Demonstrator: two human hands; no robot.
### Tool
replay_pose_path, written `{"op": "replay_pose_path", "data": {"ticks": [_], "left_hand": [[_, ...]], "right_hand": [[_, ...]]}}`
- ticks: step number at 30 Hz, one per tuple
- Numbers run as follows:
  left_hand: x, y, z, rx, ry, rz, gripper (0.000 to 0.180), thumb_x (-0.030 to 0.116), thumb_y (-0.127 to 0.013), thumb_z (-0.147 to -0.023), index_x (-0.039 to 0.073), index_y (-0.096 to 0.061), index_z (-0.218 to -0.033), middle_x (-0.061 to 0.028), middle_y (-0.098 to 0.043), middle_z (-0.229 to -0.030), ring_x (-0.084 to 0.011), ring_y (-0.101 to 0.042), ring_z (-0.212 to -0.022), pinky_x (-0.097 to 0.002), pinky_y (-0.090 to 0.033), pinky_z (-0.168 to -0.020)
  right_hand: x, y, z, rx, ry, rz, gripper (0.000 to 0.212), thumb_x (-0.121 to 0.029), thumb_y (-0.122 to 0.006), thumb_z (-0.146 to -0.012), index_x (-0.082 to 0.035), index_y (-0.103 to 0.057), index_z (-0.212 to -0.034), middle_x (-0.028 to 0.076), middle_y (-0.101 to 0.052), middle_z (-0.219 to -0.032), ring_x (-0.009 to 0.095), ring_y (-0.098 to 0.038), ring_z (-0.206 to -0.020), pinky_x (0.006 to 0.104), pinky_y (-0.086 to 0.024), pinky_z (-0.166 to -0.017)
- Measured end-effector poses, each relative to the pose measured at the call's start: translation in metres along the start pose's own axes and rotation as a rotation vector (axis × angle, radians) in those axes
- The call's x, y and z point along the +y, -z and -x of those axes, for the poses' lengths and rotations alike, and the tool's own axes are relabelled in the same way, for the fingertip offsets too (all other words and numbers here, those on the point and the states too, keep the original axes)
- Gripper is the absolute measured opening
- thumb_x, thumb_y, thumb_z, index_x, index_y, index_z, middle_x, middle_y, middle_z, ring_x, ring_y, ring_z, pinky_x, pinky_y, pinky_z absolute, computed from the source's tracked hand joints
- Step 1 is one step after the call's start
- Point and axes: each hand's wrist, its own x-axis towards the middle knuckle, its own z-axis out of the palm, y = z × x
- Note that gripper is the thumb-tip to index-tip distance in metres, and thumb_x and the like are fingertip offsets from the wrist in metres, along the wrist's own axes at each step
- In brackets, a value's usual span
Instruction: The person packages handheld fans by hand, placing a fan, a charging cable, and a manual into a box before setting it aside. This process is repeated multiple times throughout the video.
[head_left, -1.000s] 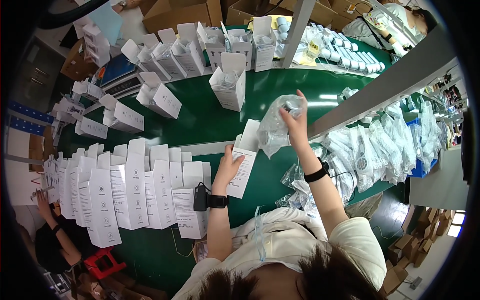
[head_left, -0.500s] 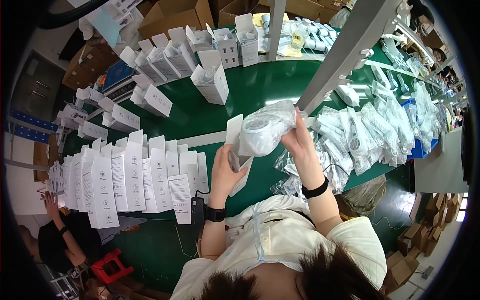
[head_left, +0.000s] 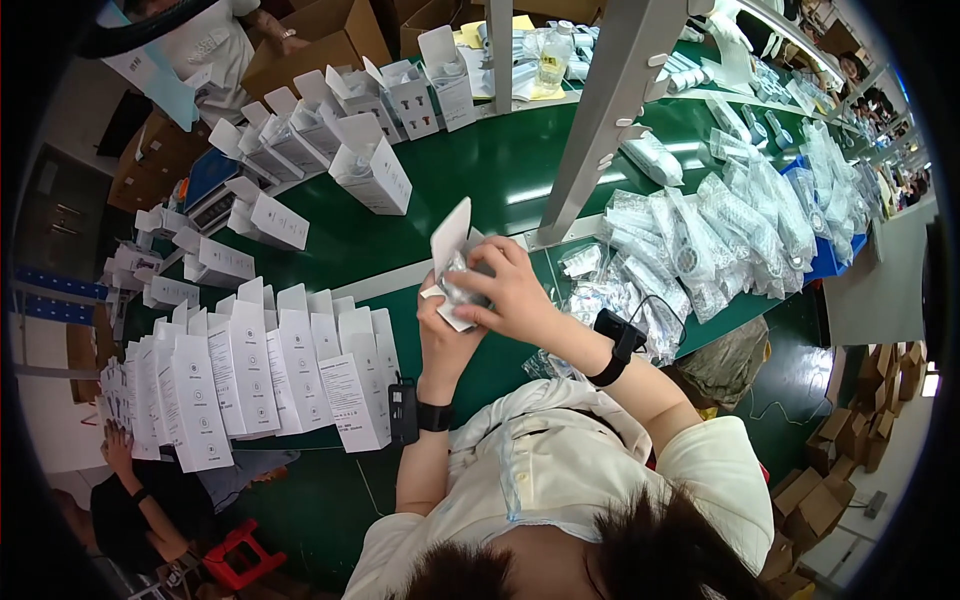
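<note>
My left hand [head_left: 447,343] is wrapped round an open white carton [head_left: 452,228], whose tall lid flap stands up. In the carton's mouth sits a bubble-wrapped item [head_left: 455,270], most of it hidden by the carton and my fingers. My right hand [head_left: 514,292] bends over the opening from the right, its curled fingers on the wrapping. What the wrapping contains cannot be made out now. To my left, a row of upright white cartons [head_left: 240,365] with raised flaps lines the bench. A pile of bubble-wrapped items [head_left: 690,240] lies to my right.
Filled open cartons [head_left: 370,180] stand across the green bench [head_left: 480,165]. A grey metal post [head_left: 610,130] rises beyond my right hand. A blue bin [head_left: 826,250] holds more wrapped items at the right. Another person's hand [head_left: 118,447] touches the row at far left.
My right hand has brought the bubble-wrapped item left and down into the carton's opening. My left hand still holds the carton. The whole view has shifted slightly.
</note>
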Motion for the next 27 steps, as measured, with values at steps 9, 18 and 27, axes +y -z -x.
{"op": "replay_pose_path", "data": {"ticks": [9, 18, 27], "left_hand": [[-0.047, -0.009, 0.048, 0.0, 0.376, 0.091, 0.073, 0.009, -0.078, -0.06, 0.008, -0.022, -0.106, -0.023, -0.035, -0.122, -0.0304, -0.043, -0.11, -0.0364, -0.038, -0.088], [-0.002, 0.006, 0.008, -0.084, 0.319, -0.146, 0.028, 0.003, -0.071, -0.063, 0.002, -0.054, -0.085, -0.0151, -0.047, -0.112, -0.0263, -0.053, -0.087, -0.0302, -0.044, -0.069], [-0.005, 0.012, -0.012, 0.03, 0.564, -0.066, 0.012, -0.001, -0.066, -0.064, -0.005, -0.057, -0.07, -0.0138, -0.061, -0.081, -0.0259, -0.058, -0.065, -0.0292, -0.044, -0.057]], "right_hand": [[0.139, -0.016, 0.089, -0.194, -0.394, 0.562, 0.032, -0.006, -0.061, -0.068, -0.01, -0.06, -0.099, 0.011, -0.052, -0.104, 0.028, -0.045, -0.102, 0.0434, -0.038, -0.084], [0.148, 0.009, 0.075, -0.009, -0.392, -0.04, 0.045, 0.005, -0.059, -0.069, -0.01, -0.051, -0.111, 0.01, -0.05, -0.105, 0.025, -0.053, -0.09, 0.0354, -0.044, -0.078], [0.022, -0.017, 0.017, 0.085, 0.115, -0.179, 0.024, 0.005, -0.059, -0.07, -0.002, -0.054, -0.092, 0.011, -0.055, -0.086, 0.024, -0.056, -0.081, 0.0292, -0.047, -0.067]]}}
